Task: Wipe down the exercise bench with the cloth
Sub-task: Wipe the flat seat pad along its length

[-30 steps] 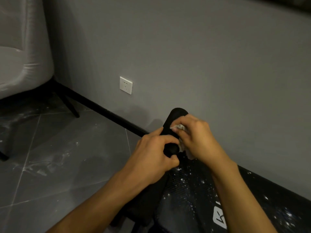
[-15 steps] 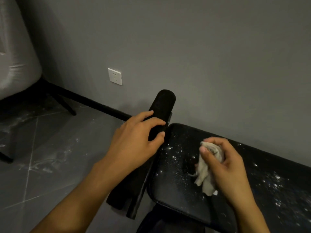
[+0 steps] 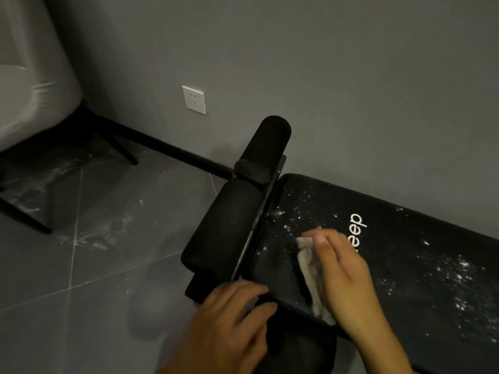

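The black exercise bench (image 3: pixel 405 238) runs from the centre to the right, its ribbed pad speckled with white dust and marked with white letters. At its left end stand black foam rollers (image 3: pixel 270 141) on a metal bar. My right hand (image 3: pixel 345 273) presses a crumpled pale cloth (image 3: pixel 310 273) flat on the pad near the bench's left end. My left hand (image 3: pixel 229 327) rests on the near left corner of the bench frame, fingers curled over the edge, with no cloth in it.
A grey wall with a white socket (image 3: pixel 194 99) stands behind the bench. A grey upholstered chair (image 3: pixel 29 85) on black legs is at the far left. Dusty grey floor tiles (image 3: pixel 94 252) lie between chair and bench.
My right hand brought the cloth down from the roller onto the pad and flattened it there. My left hand let go of the roller and dropped to the bench's near corner.
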A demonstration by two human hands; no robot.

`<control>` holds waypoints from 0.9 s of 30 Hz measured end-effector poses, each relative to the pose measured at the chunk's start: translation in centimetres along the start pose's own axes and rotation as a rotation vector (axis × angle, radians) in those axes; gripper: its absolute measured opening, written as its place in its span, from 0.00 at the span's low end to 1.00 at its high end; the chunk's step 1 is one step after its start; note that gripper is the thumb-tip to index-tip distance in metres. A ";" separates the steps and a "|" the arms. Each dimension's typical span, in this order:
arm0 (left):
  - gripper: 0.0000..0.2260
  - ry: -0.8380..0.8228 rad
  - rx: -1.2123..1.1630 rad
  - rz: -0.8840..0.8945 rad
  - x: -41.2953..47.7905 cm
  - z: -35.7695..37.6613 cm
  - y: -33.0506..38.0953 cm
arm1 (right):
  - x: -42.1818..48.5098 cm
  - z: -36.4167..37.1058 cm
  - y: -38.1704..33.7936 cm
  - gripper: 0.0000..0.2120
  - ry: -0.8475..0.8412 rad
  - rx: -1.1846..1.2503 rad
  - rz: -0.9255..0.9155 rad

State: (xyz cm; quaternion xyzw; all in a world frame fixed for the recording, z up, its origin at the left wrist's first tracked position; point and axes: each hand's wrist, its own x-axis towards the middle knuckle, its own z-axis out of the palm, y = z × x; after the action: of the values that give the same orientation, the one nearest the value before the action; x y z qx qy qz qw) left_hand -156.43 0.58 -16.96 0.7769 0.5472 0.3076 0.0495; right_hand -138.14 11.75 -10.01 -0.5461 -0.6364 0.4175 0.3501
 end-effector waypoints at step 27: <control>0.16 -0.027 -0.102 -0.301 -0.8 4.2 -3.4 | 1.1 3.3 0.2 0.06 -0.360 -0.737 -0.246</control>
State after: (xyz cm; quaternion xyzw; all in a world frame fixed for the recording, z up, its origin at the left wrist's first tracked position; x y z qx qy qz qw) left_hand -157.11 2.30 -22.09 0.6865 0.6404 0.3138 0.1419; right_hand -141.24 12.38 -11.52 -0.4730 -0.8544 0.2058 0.0620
